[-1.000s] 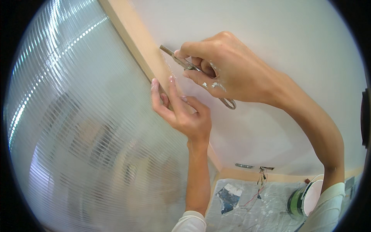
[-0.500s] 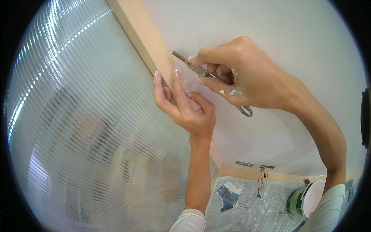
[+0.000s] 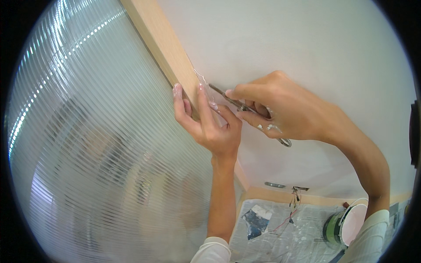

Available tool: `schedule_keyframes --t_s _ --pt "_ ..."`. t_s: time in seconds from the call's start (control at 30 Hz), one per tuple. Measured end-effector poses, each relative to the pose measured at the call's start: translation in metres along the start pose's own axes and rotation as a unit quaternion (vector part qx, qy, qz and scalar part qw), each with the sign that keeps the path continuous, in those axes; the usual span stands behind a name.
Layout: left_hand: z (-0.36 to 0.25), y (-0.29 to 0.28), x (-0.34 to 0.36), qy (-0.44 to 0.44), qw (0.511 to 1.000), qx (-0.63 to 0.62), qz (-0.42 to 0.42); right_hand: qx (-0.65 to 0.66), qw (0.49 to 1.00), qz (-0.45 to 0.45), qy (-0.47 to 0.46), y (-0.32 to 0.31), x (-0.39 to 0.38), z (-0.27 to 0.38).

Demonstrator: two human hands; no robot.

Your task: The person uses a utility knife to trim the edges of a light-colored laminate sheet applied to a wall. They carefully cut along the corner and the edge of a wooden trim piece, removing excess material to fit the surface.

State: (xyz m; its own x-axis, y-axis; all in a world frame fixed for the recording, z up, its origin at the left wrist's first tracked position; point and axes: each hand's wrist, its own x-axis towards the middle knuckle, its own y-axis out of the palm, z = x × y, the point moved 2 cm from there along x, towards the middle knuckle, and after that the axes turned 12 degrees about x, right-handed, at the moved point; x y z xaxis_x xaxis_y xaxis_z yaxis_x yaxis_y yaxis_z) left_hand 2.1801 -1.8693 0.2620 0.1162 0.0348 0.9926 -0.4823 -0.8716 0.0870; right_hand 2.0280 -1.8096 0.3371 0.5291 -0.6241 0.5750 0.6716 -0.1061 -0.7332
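My left hand [image 3: 215, 127] reaches up to a pale wooden frame post [image 3: 160, 39]. Its fingers lie around the post's face and edge, with whitish residue on the fingertips. A thin, crinkled strip of clear film [image 3: 202, 79] stands off the post's wall-side edge, and my thumb and forefinger close on its lower part. My right hand [image 3: 294, 107] grips metal scissors [image 3: 242, 108], the tip pointing up-left beside the film, just off it. Their ring handle shows below the palm. White smears mark my right thumb area.
Ribbed translucent glass [image 3: 96, 144] fills the left side. A plain white wall [image 3: 298, 39] lies to the right. Below, newspaper [image 3: 280, 241] covers a surface holding a paint bucket [image 3: 335, 228], a torn printed scrap [image 3: 256, 221] and loose wires [image 3: 294, 204] from a wall opening.
My right hand and the scissors have moved down and slightly right, away from the post's edge. The film now shows more plainly. My left hand stays nearly in place.
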Motion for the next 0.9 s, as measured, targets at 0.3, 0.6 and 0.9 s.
schedule_keyframes --t_s 0.3,0.6,0.9 --pt "-0.006 0.008 -0.002 0.014 0.999 0.036 -0.003 -0.018 0.989 -0.097 -0.111 -0.012 0.02 0.002" --pt "-0.002 0.005 -0.004 -0.003 1.0 0.011 -0.003 -0.009 0.99 -0.095 -0.104 0.001 0.021 0.0" --pt "0.002 0.006 -0.006 -0.013 1.0 0.004 -0.015 0.0 0.986 -0.107 -0.125 0.006 0.016 -0.002"
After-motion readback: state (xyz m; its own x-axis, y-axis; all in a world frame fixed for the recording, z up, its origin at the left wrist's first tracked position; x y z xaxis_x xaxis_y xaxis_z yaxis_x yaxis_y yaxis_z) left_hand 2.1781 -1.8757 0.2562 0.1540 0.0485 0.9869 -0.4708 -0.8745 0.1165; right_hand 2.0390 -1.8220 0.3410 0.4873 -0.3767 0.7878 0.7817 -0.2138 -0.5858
